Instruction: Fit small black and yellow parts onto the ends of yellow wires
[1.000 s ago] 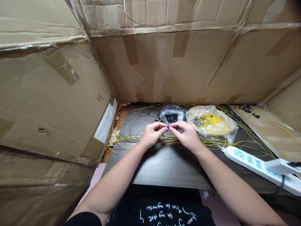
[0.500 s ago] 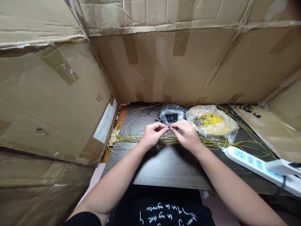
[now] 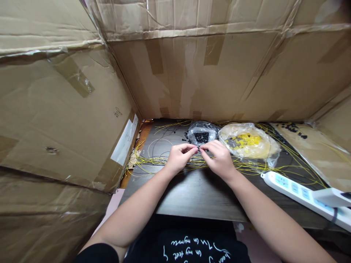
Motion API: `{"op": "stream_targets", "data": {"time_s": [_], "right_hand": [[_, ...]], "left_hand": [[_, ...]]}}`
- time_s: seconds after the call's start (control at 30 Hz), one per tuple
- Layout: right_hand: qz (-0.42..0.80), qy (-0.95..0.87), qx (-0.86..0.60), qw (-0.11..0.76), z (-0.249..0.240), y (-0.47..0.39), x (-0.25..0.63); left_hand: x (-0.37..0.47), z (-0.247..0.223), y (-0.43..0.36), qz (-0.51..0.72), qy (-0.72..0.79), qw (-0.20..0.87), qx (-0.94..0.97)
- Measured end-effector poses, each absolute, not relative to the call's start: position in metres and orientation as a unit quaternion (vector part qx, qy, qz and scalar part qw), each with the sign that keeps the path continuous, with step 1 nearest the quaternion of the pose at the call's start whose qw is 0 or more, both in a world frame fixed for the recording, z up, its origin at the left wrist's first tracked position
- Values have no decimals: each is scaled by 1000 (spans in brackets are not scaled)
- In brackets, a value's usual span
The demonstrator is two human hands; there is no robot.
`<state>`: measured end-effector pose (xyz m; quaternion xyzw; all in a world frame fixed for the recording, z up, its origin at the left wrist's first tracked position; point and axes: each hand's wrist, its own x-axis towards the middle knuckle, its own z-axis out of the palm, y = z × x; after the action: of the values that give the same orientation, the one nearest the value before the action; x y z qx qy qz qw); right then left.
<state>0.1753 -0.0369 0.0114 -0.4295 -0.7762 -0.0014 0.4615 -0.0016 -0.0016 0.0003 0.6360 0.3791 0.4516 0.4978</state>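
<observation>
My left hand (image 3: 178,157) and my right hand (image 3: 218,157) meet fingertip to fingertip above the middle of the table, both closed in a pinch. Between them shows a small black piece (image 3: 199,148), its kind too small to make out. The right fingertips grip it; what the left fingers pinch is mostly hidden. Beneath both hands runs a loose bundle of thin yellow and black wires (image 3: 153,160). Just beyond the fingers lies an opened clear plastic bag of small black parts (image 3: 202,137).
Right of it sits a plastic bag of small yellow parts (image 3: 244,140). A white power strip (image 3: 290,190) with a plug lies at the right front. Cardboard walls (image 3: 186,80) enclose the dark table (image 3: 192,197). Black pieces (image 3: 293,129) rest on cardboard at the right.
Both hands keep their pinch at nearly the same spot, with only slight finger movement. The whole view has shifted a little.
</observation>
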Motion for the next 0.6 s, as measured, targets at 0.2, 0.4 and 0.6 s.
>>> {"op": "stream_targets", "data": {"time_s": [0.2,0.4,0.6], "right_hand": [[-31,-790,-425,441,9,-36,176],[-63,-801,-412,430,6,-34,175],[-36,-787,-414,456,5,-33,176]], "left_hand": [[-3,-2,0,452,366,496,644],[-8,1,1,435,371,446,689],[-6,-2,2,449,358,448,685]]}}
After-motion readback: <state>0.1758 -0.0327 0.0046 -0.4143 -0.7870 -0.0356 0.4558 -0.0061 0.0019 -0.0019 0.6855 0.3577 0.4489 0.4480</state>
